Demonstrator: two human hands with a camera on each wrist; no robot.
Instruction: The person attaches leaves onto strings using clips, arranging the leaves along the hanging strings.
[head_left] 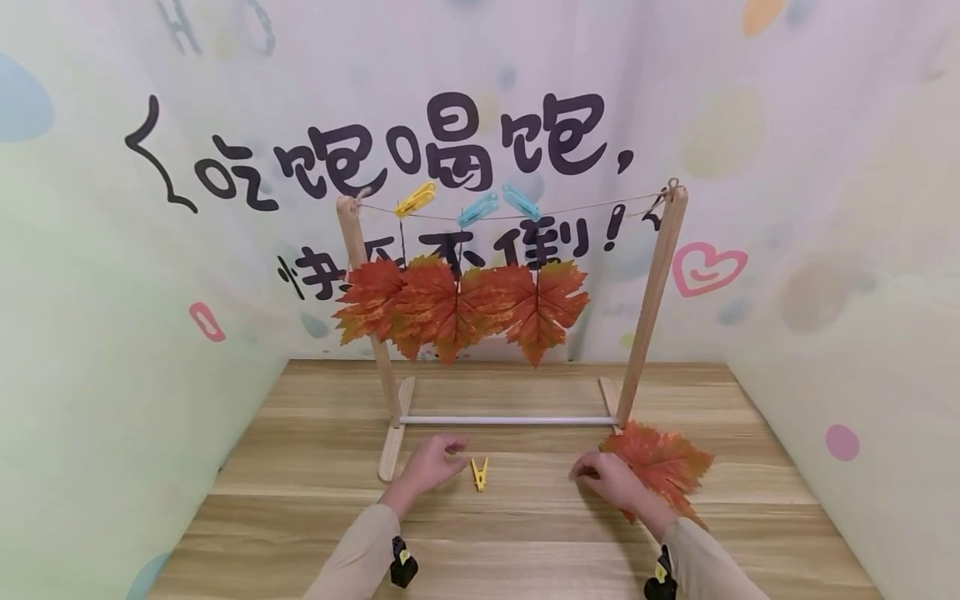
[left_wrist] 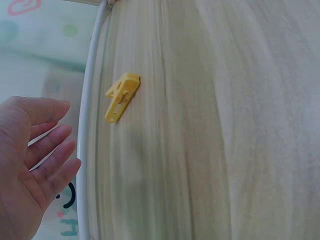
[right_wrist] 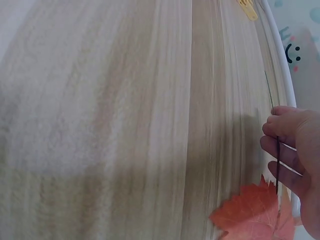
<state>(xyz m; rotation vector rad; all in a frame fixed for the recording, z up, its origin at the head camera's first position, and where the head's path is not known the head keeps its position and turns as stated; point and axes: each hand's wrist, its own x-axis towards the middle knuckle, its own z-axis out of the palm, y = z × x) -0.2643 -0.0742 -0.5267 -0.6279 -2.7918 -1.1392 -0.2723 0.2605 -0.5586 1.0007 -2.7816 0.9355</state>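
My right hand (head_left: pixel 611 479) pinches the thin dark stem of an orange-red maple leaf (right_wrist: pixel 255 212) between thumb and forefinger; in the head view that leaf spreads behind and to the right of the hand. Loosely bent and holding nothing, my left hand (left_wrist: pixel 42 155) is just left of a yellow clothespin (head_left: pixel 480 474) on the tabletop. Above, a twine line (head_left: pixel 600 206) carries several more maple leaves. A yellow clothespin (head_left: pixel 416 200) and two blue clothespins (head_left: pixel 478 209) grip their stems on the line.
Two wooden posts (head_left: pixel 654 308) on flat feet hold the line, joined low down by a white rod (head_left: pixel 510 421). All stands on a wood-grain table (head_left: pixel 510 533). A printed curtain (head_left: pixel 825 208) surrounds the back and sides.
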